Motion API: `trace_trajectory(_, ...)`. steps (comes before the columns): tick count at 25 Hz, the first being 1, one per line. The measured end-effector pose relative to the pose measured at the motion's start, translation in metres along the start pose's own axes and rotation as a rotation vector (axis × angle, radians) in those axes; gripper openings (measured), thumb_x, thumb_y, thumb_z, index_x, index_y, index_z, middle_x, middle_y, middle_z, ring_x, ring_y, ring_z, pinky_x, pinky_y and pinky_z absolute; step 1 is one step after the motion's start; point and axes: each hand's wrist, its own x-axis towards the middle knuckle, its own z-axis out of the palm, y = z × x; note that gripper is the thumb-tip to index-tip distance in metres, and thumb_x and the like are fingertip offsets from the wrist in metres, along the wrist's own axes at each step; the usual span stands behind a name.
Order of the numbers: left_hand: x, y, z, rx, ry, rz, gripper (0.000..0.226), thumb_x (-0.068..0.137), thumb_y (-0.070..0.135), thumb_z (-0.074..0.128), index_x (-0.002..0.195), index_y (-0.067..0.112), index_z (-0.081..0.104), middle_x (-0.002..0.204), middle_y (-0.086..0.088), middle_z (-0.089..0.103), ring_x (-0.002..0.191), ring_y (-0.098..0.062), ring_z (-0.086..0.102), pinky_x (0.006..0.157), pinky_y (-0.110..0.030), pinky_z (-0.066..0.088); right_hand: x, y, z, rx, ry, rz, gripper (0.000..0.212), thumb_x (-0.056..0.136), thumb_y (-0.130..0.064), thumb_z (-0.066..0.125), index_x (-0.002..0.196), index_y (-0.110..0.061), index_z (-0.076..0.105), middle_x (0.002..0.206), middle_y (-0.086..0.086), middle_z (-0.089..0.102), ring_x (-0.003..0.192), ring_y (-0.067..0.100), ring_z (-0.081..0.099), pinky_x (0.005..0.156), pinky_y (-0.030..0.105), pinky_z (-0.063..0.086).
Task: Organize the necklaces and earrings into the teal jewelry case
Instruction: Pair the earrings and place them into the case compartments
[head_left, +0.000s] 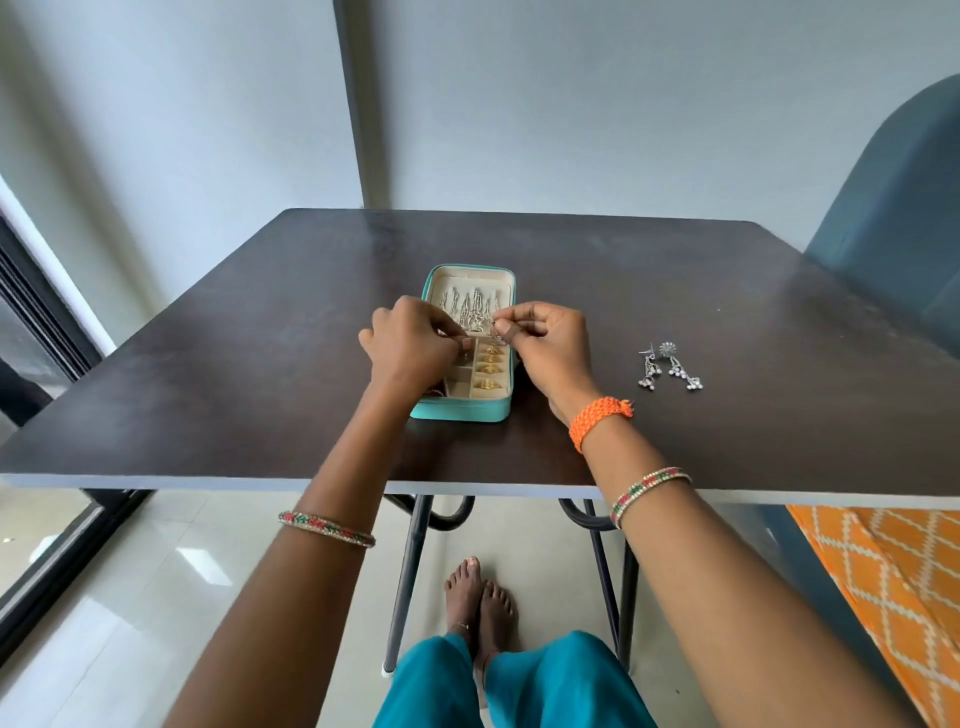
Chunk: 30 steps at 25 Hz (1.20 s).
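Over the open teal rectangular jewelry case (464, 413) on the dark worktop (675, 291), the left hand (410, 345) and right hand (553, 345) both pinch a small silver earring piece (496, 332) with curled fingers; the step in hand looks like fastening it into the cream lining. Silver dangling pieces (467, 309) already hang in the far section, and gold rings (491, 364) fill the near slots. Next comes the loose pair of silver drop earrings (670, 366), well apart to the right, calling for a delicate pinch.
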Motion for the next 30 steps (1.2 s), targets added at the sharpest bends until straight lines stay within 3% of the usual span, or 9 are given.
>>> trace_trajectory(8, 0.002, 0.000, -0.004, 0.124, -0.051, -0.005, 0.007, 0.077, 0.026, 0.073, 0.084, 0.027, 0.071, 0.109, -0.002, 0.067, 0.108, -0.027, 0.052, 0.081, -0.037, 0.022, -0.004, -0.005, 0.001, -0.023, -0.051, -0.049, 0.010, 0.080, -0.001, 0.070, 0.087, -0.007, 0.072, 0.079, 0.003, 0.070, 0.075, 0.012, 0.067, 0.073, 0.020, 0.056)
trace_trajectory(14, -0.002, 0.005, 0.004, 0.279, 0.083, 0.029, 0.015, 0.082, 0.025, 0.068, 0.096, 0.021, 0.071, 0.108, -0.005, 0.066, 0.109, -0.028, 0.048, 0.083, -0.038, 0.023, -0.006, -0.007, 0.002, -0.068, -0.072, -0.103, 0.011, 0.080, -0.002, 0.070, 0.090, -0.006, 0.073, 0.081, 0.001, 0.070, 0.076, 0.008, 0.066, 0.073, 0.019, 0.055)
trace_trajectory(17, 0.000, 0.004, 0.004, 0.164, -0.014, 0.051, 0.012, 0.081, 0.021, 0.069, 0.091, 0.024, 0.074, 0.102, -0.002, 0.068, 0.107, -0.026, 0.051, 0.083, -0.036, 0.023, -0.007, -0.008, 0.002, -0.077, -0.075, -0.112, 0.011, 0.080, -0.002, 0.070, 0.088, -0.007, 0.073, 0.079, -0.002, 0.069, 0.073, 0.005, 0.065, 0.071, 0.015, 0.054)
trace_trajectory(19, 0.002, -0.004, -0.001, -0.067, -0.066, 0.032, 0.009, 0.080, 0.021, 0.070, 0.086, 0.027, 0.075, 0.090, 0.003, 0.069, 0.099, -0.020, 0.059, 0.089, -0.035, 0.037, -0.007, -0.008, 0.003, -0.105, -0.090, -0.134, 0.010, 0.079, -0.003, 0.071, 0.087, -0.009, 0.074, 0.078, -0.003, 0.069, 0.072, 0.003, 0.064, 0.069, 0.013, 0.053)
trace_trajectory(22, 0.002, -0.017, -0.008, -0.442, 0.004, -0.019, 0.010, 0.086, 0.017, 0.065, 0.087, 0.022, 0.073, 0.082, 0.002, 0.069, 0.081, -0.015, 0.066, 0.078, -0.038, 0.057, -0.008, -0.010, 0.008, -0.133, -0.141, -0.161, 0.008, 0.079, -0.006, 0.072, 0.085, -0.011, 0.074, 0.077, -0.003, 0.071, 0.070, 0.004, 0.065, 0.069, 0.018, 0.054)
trace_trajectory(25, -0.002, -0.028, -0.004, -0.492, 0.058, -0.047, 0.011, 0.088, 0.017, 0.062, 0.084, 0.022, 0.071, 0.075, -0.003, 0.066, 0.066, -0.013, 0.060, 0.069, -0.036, 0.055, -0.007, -0.007, 0.013, -0.181, -0.185, -0.180, 0.006, 0.075, -0.020, 0.075, 0.081, -0.023, 0.075, 0.077, -0.006, 0.073, 0.072, 0.006, 0.068, 0.077, 0.037, 0.058)
trace_trajectory(27, -0.002, -0.031, 0.000, -0.499, 0.068, -0.039, 0.012, 0.087, 0.013, 0.061, 0.085, 0.020, 0.071, 0.070, 0.001, 0.064, 0.060, -0.012, 0.058, 0.063, -0.031, 0.052, -0.008, -0.005, 0.016, -0.227, -0.185, -0.190, 0.006, 0.070, -0.036, 0.073, 0.075, -0.038, 0.073, 0.076, -0.012, 0.073, 0.076, 0.005, 0.069, 0.086, 0.050, 0.052)
trace_trajectory(30, -0.004, -0.031, 0.002, -0.461, 0.082, -0.038, 0.018, 0.086, 0.007, 0.056, 0.087, 0.016, 0.072, 0.074, 0.001, 0.067, 0.056, -0.008, 0.059, 0.057, -0.024, 0.051, -0.008, -0.006, 0.019, -0.284, -0.171, -0.196, 0.008, 0.064, -0.049, 0.068, 0.070, -0.054, 0.067, 0.075, -0.021, 0.072, 0.082, 0.003, 0.069, 0.092, 0.052, 0.047)
